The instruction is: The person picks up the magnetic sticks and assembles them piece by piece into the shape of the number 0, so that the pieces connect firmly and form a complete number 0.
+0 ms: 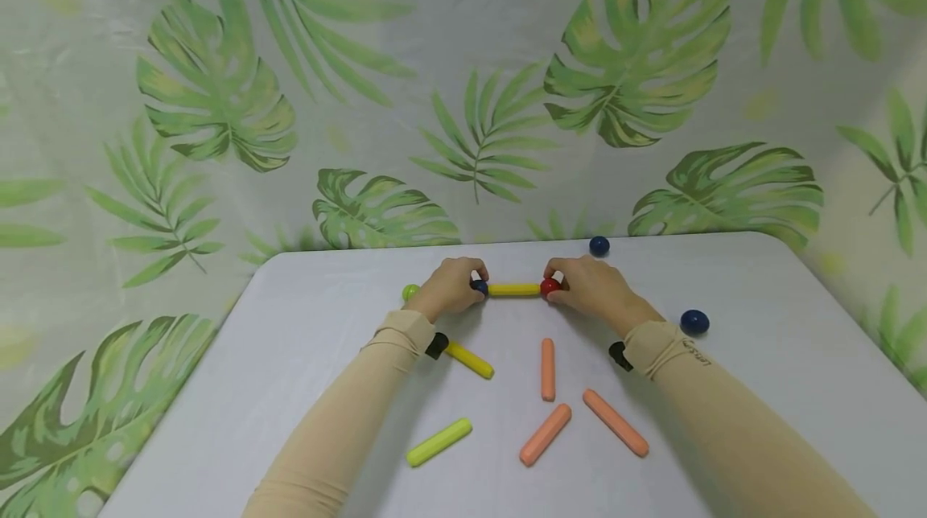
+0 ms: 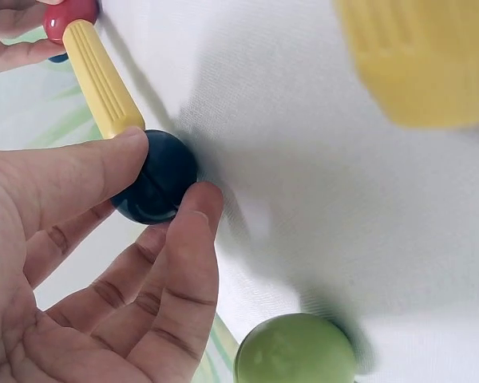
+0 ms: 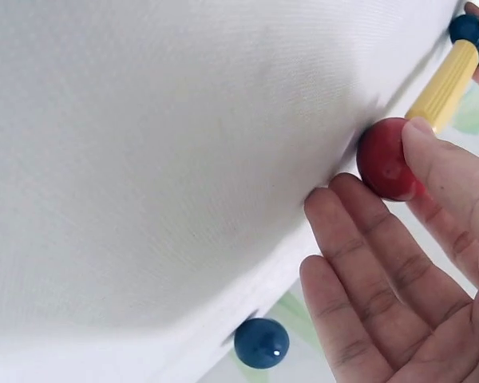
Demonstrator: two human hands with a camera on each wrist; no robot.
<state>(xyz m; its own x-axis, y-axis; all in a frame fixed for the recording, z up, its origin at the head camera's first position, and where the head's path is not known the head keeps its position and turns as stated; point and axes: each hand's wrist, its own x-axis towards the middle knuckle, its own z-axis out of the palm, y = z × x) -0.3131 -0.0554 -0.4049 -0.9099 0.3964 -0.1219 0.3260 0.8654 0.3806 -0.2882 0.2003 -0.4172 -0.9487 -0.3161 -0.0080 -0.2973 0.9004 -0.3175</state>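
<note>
A yellow ridged rod [image 1: 514,290] lies crosswise between two balls near the table's far side. My left hand [image 1: 451,286] pinches the dark blue ball [image 2: 161,177] at the rod's left end, thumb on one side and fingers on the other. At the right end, my right hand [image 1: 595,289] holds the red ball [image 3: 385,159] between thumb and fingers. In both wrist views the rod's ends meet the balls. A green ball [image 2: 295,351] sits just beside the left hand, partly hidden by it in the head view.
A second yellow rod [image 1: 469,359] lies by the left wrist. Nearer are a lime rod [image 1: 438,442] and several orange rods [image 1: 547,369]. One blue ball [image 1: 599,246] sits at the table's far edge, another blue ball [image 1: 694,322] right of the right wrist. Leaf-patterned cloth hangs behind.
</note>
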